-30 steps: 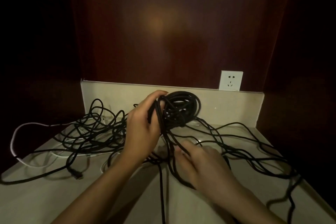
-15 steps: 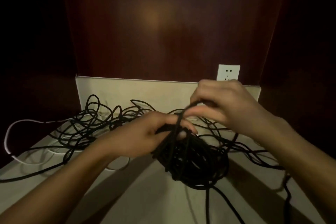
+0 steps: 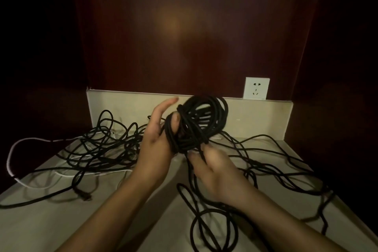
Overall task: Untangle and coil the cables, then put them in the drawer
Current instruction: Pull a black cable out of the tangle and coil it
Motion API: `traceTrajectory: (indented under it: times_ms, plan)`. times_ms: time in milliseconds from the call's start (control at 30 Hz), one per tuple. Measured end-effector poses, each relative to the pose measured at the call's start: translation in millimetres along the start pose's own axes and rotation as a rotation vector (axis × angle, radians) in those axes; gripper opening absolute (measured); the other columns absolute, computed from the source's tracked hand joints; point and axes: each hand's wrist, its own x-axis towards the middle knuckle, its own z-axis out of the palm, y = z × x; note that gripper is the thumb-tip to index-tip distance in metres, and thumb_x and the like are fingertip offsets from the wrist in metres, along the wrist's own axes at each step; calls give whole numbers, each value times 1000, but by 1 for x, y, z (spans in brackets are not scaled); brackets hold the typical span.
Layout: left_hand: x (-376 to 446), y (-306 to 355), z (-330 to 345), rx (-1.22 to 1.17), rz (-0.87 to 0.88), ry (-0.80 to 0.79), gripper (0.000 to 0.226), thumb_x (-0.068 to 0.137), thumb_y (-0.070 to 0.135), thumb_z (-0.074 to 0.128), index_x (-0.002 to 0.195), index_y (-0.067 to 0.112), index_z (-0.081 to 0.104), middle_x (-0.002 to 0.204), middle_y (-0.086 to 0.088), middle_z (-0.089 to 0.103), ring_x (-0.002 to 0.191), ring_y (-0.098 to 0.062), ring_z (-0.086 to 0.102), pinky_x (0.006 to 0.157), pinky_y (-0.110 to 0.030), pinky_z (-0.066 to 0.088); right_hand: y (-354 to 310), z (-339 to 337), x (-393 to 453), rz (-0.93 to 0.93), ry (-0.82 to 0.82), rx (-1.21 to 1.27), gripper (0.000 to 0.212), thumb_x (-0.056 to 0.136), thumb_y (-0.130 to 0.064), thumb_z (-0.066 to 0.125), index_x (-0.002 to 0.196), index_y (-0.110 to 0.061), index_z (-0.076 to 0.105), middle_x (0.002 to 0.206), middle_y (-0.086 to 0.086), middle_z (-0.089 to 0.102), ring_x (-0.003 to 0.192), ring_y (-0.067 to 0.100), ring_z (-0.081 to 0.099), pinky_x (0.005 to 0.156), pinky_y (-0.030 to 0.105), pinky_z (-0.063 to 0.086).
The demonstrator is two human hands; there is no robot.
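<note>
Holding coil (image 3: pixel 201 122), left hand (image 3: pixel 157 143) mid-counter (image 3: pixel 61 227).

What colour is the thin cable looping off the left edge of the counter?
White. The thin cable shows best in the head view, beside the black tangle.

A cable coil (image 3: pixel 201 122) stands between both hands, loose cables (image 3: pixel 98 145) left, wall socket (image 3: pixel 256 88) behind right.

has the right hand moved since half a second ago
Yes. The right hand was raised just below the wall socket; it now sits low by the counter, pinching a strand beneath the coil held in the left hand.
</note>
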Motion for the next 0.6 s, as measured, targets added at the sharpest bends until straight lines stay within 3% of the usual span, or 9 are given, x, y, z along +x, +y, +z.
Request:
traceTrajectory:
  times_ms: [67, 133, 233, 300, 367, 433, 500, 600]
  plan:
    - [3, 0, 1, 141, 151, 34, 28, 105, 23, 48, 129, 29, 60, 115, 0, 73, 109, -15, 69, 89, -33, 57, -5, 5, -8, 15, -112, 25, 18, 104, -33, 42, 101, -24, 57, 65, -4, 55, 56, 6, 50, 55, 28, 42]
    - [10, -3, -2, 426, 371, 72, 26, 105, 17, 49, 126, 21, 65, 114, 11, 71, 109, -3, 66, 91, -24, 53, -6, 3, -11, 143, -139, 215, 17, 104, -26, 45, 101, -20, 61, 54, -6, 49, 46, 6, 43, 46, 23, 38]
    - [19, -11, -16, 836, 595, 54, 28, 103, 15, 49, 126, 19, 65, 100, 5, 70, 92, -9, 66, 78, -27, 52, -8, -11, -14, 424, -164, 724, 11, 96, -14, 58, 92, -11, 68, 54, -5, 38, 39, 6, 27, 37, 18, 26]
    - [22, -13, -25, 979, 633, 30, 31, 102, 14, 48, 128, 19, 63, 89, 0, 64, 76, -14, 61, 67, -29, 45, -6, -20, -15, 475, -204, 814, 10, 94, -14, 62, 91, -7, 68, 57, -4, 34, 41, 5, 23, 37, 17, 22]
    - [24, -13, -29, 1063, 642, 22, 36, 98, 11, 48, 130, 19, 63, 80, 1, 54, 66, -15, 53, 61, -26, 36, -2, -26, -18, 415, -275, 607, 12, 96, -19, 62, 92, -9, 67, 54, -6, 39, 41, 6, 27, 39, 18, 24]
    - [28, -12, -30, 1140, 665, 14, 40, 94, 11, 48, 131, 18, 63, 79, -1, 50, 61, -20, 50, 59, -26, 34, 8, -34, -21, 244, -308, 123, 13, 99, -25, 59, 96, -15, 66, 55, -9, 50, 46, 4, 43, 45, 21, 37]
    - [32, -7, -32, 1204, 705, 19, 43, 93, 14, 45, 132, 15, 63, 79, -5, 50, 58, -25, 49, 56, -28, 37, 18, -43, -19, 63, -270, -413, 12, 99, -35, 54, 95, -26, 60, 70, -10, 61, 63, 3, 55, 61, 27, 48]
    - [36, 2, -29, 1263, 732, 71, 44, 91, 15, 44, 131, 13, 63, 78, -9, 51, 59, -27, 49, 53, -31, 41, 19, -58, -14, 47, -190, -732, 12, 103, -37, 42, 103, -31, 52, 88, -8, 61, 82, 11, 59, 71, 32, 50]
